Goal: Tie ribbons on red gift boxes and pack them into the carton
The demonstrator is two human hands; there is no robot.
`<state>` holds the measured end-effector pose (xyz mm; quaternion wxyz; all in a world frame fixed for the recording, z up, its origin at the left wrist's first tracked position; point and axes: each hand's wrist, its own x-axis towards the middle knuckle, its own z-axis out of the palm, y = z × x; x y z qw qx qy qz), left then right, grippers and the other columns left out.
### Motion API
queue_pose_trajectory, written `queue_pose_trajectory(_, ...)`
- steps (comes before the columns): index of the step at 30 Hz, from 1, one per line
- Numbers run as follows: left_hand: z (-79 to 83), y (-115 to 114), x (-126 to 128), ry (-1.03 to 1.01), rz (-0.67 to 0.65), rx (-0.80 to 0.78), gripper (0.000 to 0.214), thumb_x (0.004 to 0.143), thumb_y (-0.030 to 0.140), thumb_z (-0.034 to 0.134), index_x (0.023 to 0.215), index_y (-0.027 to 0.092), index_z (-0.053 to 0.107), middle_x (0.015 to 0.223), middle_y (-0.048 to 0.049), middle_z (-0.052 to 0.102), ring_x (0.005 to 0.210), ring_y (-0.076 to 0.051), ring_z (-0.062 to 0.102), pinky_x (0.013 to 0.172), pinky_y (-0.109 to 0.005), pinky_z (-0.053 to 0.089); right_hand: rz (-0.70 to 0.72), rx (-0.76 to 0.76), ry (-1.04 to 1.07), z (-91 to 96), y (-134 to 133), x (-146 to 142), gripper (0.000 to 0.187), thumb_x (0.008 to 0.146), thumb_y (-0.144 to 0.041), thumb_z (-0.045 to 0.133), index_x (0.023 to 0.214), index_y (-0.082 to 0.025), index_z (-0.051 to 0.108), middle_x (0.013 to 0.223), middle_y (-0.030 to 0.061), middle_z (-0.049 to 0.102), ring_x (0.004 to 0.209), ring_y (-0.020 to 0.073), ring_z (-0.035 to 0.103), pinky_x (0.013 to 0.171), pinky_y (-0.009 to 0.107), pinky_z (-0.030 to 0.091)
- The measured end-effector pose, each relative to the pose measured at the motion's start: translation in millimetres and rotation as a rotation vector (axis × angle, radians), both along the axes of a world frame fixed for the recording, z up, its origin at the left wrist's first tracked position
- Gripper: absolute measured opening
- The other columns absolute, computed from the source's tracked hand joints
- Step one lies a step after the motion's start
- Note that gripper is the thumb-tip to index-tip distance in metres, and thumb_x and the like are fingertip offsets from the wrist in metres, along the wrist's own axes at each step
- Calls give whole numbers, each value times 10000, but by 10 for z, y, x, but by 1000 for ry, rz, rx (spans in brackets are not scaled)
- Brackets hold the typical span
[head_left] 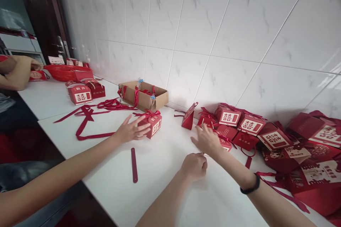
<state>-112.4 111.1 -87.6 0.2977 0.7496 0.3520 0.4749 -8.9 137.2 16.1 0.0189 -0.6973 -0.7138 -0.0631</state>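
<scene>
My left hand (194, 166) is curled into a fist on the white table (165, 198); whatever is inside it is hidden. Just beyond it, my right hand (207, 140), with a black band on the wrist, lies with its fingers stretched out against a small red gift box (226, 144) at the edge of a pile of red boxes (269, 138). Another person's arm reaches in from the left. Their open hand (131, 130) touches a red box tied with a ribbon bow (153, 125).
A loose red strip (134, 165) lies on the table near me. Red ribbons (87, 117) trail at the left beside two red boxes (81, 94). A brown cardboard box (144, 95) stands by the tiled wall. A further person's arm (16, 72) shows at far left by a red basket (64, 72).
</scene>
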Motion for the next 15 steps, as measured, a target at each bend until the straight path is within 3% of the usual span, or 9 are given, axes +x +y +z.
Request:
queue_pose_trajectory(1,-8,-29,130,35,-36,-11,174,874,246,532,743,171,619,814,-14,625,704,-119,575,681,-254,496,-106,18,27,33,-38,120,657,839,-515,458,1365,-144,322,1329,268,372,1131,432,472,794,584,408)
queue_pose_trajectory(3,-1,-43,253,104,-64,-22,244,787,86,536,560,169,565,662,5,603,599,-114,545,637,-250,467,-361,-54,201,52,-64,348,905,760,-654,464,1425,-107,187,1316,332,350,1069,464,514,732,570,426)
queue_pose_trajectory(5,22,-27,242,134,-34,-38,270,704,1,482,508,176,544,639,5,607,582,-124,545,623,-252,449,-420,-109,330,6,-80,502,923,742,-648,480,1417,-80,208,1260,328,401,1050,452,540,738,508,443)
queue_pose_trajectory(9,81,-4,106,129,58,-62,272,681,0,410,563,181,576,699,-7,637,638,-130,574,642,-239,444,-329,-38,406,-139,-357,593,734,783,-496,495,1391,-151,273,1193,243,459,1122,420,505,828,489,420)
queue_pose_trajectory(12,126,-23,40,59,113,-89,279,675,9,385,570,181,578,689,-17,637,694,-141,589,699,-248,441,-174,36,466,-188,-825,713,755,754,-409,553,1399,-171,240,1159,198,478,1098,366,534,877,464,414)
queue_pose_trajectory(15,148,-71,43,-43,129,-150,258,653,29,386,560,183,572,645,-11,619,672,-145,581,697,-254,432,-37,-2,636,-216,-1352,955,739,775,-405,512,1398,-169,191,1181,165,487,1043,279,571,898,422,434)
